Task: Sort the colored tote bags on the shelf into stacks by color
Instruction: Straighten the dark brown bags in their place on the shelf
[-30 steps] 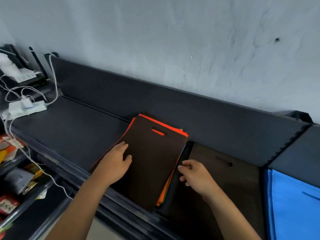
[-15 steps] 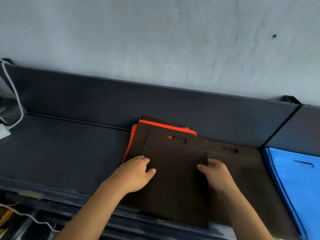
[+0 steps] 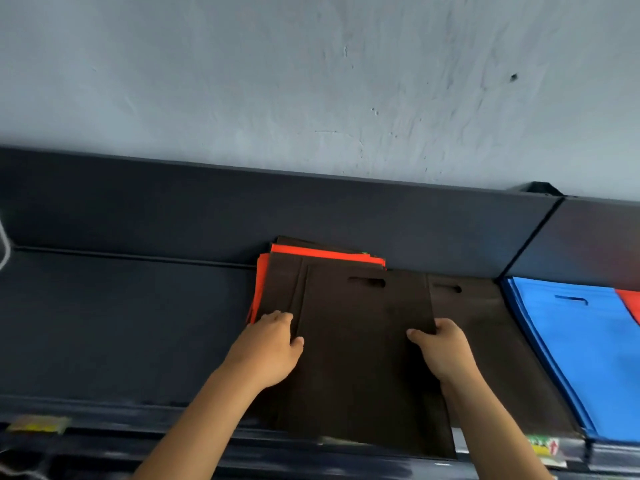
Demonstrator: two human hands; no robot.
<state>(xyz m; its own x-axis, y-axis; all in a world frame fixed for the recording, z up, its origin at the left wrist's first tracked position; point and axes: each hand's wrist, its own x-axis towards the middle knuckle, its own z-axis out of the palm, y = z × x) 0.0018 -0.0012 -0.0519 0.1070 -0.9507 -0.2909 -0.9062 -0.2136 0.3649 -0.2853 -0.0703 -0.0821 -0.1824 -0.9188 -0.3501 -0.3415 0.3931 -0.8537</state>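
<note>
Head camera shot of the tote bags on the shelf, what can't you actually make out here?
- Mixed pile: how many bags and which colours lie lower down; the top brown bag covers them, only orange edges show.
- Right hand: its fingers curl under the brown bag's right edge, so their tips are hidden.
- Red bag: cut off by the right frame edge.
- Shelf label: print too small and blurred to read.

On the shelf point(image 3: 121, 323), the mixed stack point(image 3: 277, 289) lay left of the sorted stack point(image 3: 485, 341); another stack point(image 3: 581, 341) lay right of it.
</note>
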